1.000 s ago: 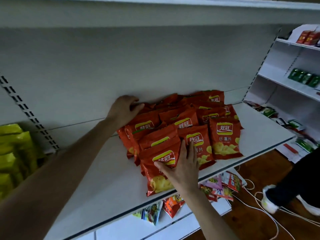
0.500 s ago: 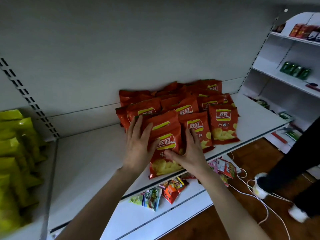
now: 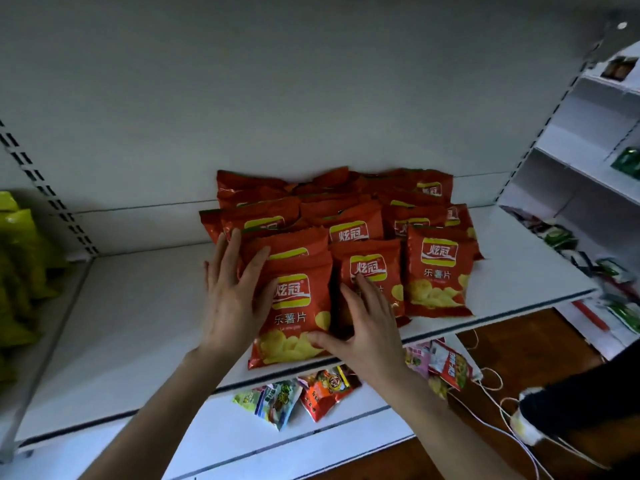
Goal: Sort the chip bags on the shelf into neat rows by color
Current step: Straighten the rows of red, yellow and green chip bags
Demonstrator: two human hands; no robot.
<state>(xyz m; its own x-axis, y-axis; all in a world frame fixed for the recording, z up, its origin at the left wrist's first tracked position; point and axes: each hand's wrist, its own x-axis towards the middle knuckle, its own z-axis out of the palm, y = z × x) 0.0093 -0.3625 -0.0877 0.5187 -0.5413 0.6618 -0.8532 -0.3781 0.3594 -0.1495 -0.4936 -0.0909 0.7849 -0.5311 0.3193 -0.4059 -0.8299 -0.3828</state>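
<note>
Several red chip bags [image 3: 346, 209] lie in overlapping rows on the white shelf [image 3: 131, 327], against its back panel. The nearest red bag [image 3: 294, 306] lies at the front edge of the shelf. My left hand [image 3: 232, 292] rests flat with straight fingers on its left side and on the bags behind it. My right hand [image 3: 367, 327] lies with straight fingers on the bag's right edge and on the neighbouring red bag [image 3: 374, 271], thumb along the bottom. Another red bag [image 3: 438, 275] lies at the front right.
Yellow chip bags [image 3: 17, 271] fill the shelf bay at the left. Mixed snack packets [image 3: 298, 393] lie on the lower shelf. A side shelving unit [image 3: 588, 161] with green packets stands at the right. Another person's dark leg and shoe [image 3: 540, 417] and white cables are on the wooden floor.
My left hand came from the back left corner of the red pile to the front bag's left side. My right hand stayed on the front bags, and the front bag now lies straighter.
</note>
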